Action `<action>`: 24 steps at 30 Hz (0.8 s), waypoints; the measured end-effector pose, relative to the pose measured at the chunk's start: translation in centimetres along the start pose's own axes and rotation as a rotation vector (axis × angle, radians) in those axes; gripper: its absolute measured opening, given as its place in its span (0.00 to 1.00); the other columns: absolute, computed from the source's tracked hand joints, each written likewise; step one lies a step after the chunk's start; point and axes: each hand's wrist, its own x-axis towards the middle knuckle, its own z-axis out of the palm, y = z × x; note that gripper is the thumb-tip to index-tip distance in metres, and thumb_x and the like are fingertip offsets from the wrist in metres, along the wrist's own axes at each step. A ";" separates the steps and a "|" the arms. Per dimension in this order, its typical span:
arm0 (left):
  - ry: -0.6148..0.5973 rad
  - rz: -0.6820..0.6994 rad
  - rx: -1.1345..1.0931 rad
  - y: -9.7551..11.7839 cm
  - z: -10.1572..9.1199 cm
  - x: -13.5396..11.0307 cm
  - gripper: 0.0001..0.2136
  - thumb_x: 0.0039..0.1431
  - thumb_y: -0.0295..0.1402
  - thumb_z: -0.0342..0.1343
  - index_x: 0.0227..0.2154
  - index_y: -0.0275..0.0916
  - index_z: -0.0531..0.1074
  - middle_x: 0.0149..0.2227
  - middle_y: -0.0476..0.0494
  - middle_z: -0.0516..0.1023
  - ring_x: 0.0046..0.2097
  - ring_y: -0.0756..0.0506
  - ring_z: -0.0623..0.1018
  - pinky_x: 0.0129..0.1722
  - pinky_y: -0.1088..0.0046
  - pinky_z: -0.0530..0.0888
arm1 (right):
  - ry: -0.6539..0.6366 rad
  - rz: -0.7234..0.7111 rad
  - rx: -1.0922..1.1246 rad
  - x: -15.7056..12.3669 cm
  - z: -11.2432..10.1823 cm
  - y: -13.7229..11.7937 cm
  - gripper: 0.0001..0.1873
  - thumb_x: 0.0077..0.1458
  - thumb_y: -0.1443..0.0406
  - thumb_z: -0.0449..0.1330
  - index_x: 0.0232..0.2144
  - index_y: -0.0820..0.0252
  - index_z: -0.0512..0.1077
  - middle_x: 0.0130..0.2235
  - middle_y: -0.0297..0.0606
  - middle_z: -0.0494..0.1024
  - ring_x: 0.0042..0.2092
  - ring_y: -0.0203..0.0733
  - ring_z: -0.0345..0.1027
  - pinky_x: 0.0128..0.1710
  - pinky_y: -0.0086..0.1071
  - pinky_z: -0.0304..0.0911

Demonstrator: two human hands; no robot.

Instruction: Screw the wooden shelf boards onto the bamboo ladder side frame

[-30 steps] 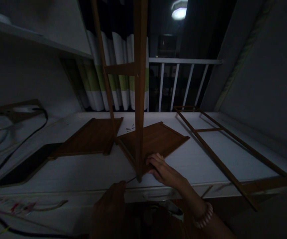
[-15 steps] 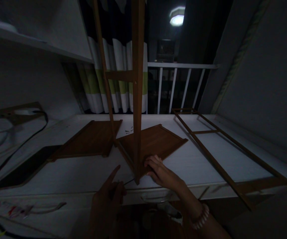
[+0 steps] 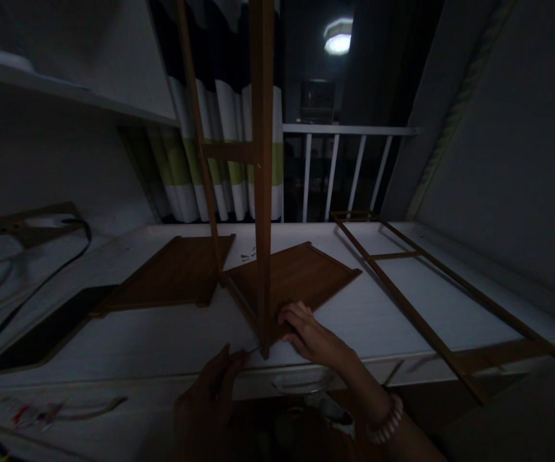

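Note:
My left hand (image 3: 212,391) is closed at the table's front edge, pinching a thin dark rod (image 3: 254,350) that looks like a hex key. The rod's far end meets the foot of the upright post of a brown wooden frame (image 3: 262,212). Standing upright, this frame adjoins the left side of a wooden shelf panel (image 3: 306,273) that lies flat. My right hand (image 3: 308,330) grips the panel's near corner, fingers curled on top and thumb by the edge. Several small screws (image 3: 248,255) lie behind the post.
Another wooden panel (image 3: 176,269) lies left, by a dark flat board (image 3: 51,330). A second ladder-like frame (image 3: 402,301) lies on the right, overhanging the front edge of the white tabletop (image 3: 171,340). A power strip (image 3: 27,224) with a cable is far left.
My left index finger, stretched out before, has folded down with the other fingers round the thin rod. The right hand stays on the panel. The view has shifted slightly.

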 end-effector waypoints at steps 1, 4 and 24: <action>0.001 0.044 0.013 -0.1 0.0 0.0 0.14 0.47 0.41 0.48 0.34 0.41 0.70 0.35 0.49 0.77 0.33 0.48 0.76 0.28 0.79 0.73 | 0.001 0.001 0.000 0.0 0.0 0.0 0.09 0.53 0.67 0.48 0.39 0.60 0.58 0.41 0.40 0.63 0.44 0.40 0.52 0.46 0.38 0.48; 0.010 0.189 0.062 -0.4 -0.2 0.2 0.14 0.50 0.41 0.45 0.33 0.41 0.71 0.35 0.50 0.77 0.34 0.49 0.76 0.29 0.80 0.73 | 0.005 0.003 0.000 0.0 0.0 0.0 0.09 0.52 0.67 0.49 0.39 0.59 0.58 0.41 0.39 0.63 0.44 0.40 0.52 0.47 0.38 0.48; -0.037 0.319 0.030 -1.4 -0.3 1.0 0.12 0.51 0.39 0.44 0.24 0.40 0.70 0.20 0.50 0.74 0.21 0.52 0.73 0.22 0.81 0.68 | 0.017 -0.010 0.014 0.1 0.2 0.5 0.09 0.52 0.68 0.49 0.38 0.59 0.58 0.41 0.40 0.62 0.44 0.41 0.52 0.45 0.39 0.48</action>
